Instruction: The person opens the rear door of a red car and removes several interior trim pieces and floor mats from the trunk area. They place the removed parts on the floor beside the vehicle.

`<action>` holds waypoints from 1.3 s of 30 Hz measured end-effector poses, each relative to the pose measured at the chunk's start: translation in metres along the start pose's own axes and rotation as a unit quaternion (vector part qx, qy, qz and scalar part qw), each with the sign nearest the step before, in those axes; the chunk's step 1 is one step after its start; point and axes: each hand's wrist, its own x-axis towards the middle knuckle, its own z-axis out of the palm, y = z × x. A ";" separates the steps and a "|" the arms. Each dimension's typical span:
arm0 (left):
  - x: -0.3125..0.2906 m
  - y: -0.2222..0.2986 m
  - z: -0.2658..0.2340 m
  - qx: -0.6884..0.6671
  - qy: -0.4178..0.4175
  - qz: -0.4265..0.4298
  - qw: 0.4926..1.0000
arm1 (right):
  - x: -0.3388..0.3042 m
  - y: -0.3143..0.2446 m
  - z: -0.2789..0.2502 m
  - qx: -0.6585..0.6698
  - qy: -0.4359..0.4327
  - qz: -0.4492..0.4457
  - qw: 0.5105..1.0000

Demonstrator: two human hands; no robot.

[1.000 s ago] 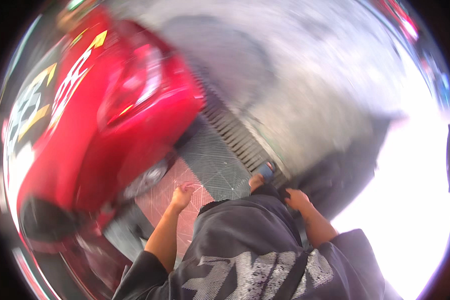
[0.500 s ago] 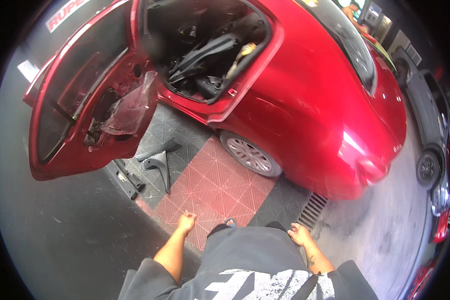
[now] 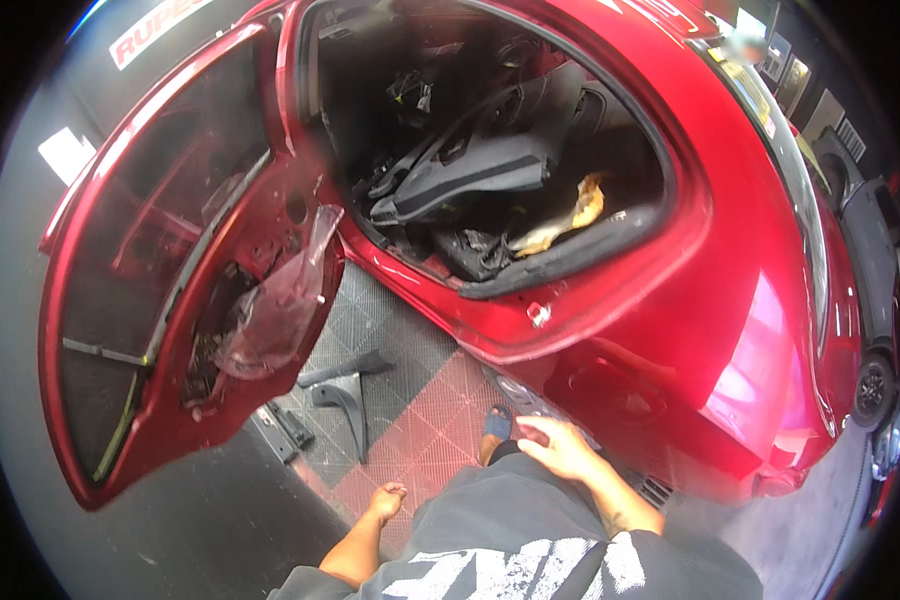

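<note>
Left hand [image 3: 387,497]: grip loosely curled, empty, hanging over the red floor tiles [image 3: 425,450].
Right hand [image 3: 555,448]: grip spread apart, holding nothing, just short of the red car [image 3: 670,330].
Rear door [image 3: 170,300]: ahead-left of both grips, swung wide, lining stripped, plastic sheet [image 3: 280,300] hanging.
Cabin: gutted; loose dark panels [image 3: 470,175] inside.
Grey trim pieces [image 3: 342,385]: on the floor, ahead of the left grip.
Progress: stripping looks well along; refitting apparently remains.

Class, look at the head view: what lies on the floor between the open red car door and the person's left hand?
In the head view, grey trim pieces lie on the tiled floor between the open door and the left hand.
</note>
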 end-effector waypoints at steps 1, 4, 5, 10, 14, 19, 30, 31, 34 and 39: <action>0.019 0.018 -0.025 0.010 0.023 -0.007 1.000 | 0.040 -0.021 -0.011 0.003 0.016 -0.020 1.000; 0.058 0.069 -0.079 -0.014 0.077 -0.019 0.997 | 0.164 -0.120 -0.054 0.014 0.206 -0.137 0.969; 0.063 0.109 -0.085 -0.046 0.070 -0.007 0.996 | 0.210 -0.127 -0.073 0.031 0.279 -0.100 0.954; 0.120 0.205 -0.117 -0.094 0.023 0.008 0.995 | 0.419 -0.115 -0.214 0.106 0.570 -0.040 0.814; 0.203 0.198 -0.169 0.067 -0.018 0.005 0.998 | 0.495 -0.080 -0.301 0.006 0.510 0.071 0.857; 0.250 0.329 -0.236 0.194 -0.139 -0.062 0.969 | 0.529 -0.012 -0.360 0.005 0.418 0.277 0.865; 0.378 0.714 -0.221 -0.043 -0.156 0.227 0.960 | 0.563 -0.045 -0.323 0.230 0.349 0.202 0.886; 0.372 0.764 -0.201 -0.038 -0.182 0.264 0.946 | 0.559 -0.038 -0.323 0.211 0.359 0.180 0.891; 0.357 0.890 -0.169 -0.032 -0.173 0.315 0.933 | 0.577 -0.128 -0.272 0.165 0.411 0.208 0.872; 0.332 1.041 -0.081 0.126 -0.134 0.311 0.932 | 0.567 -0.163 -0.214 0.262 0.410 0.104 0.867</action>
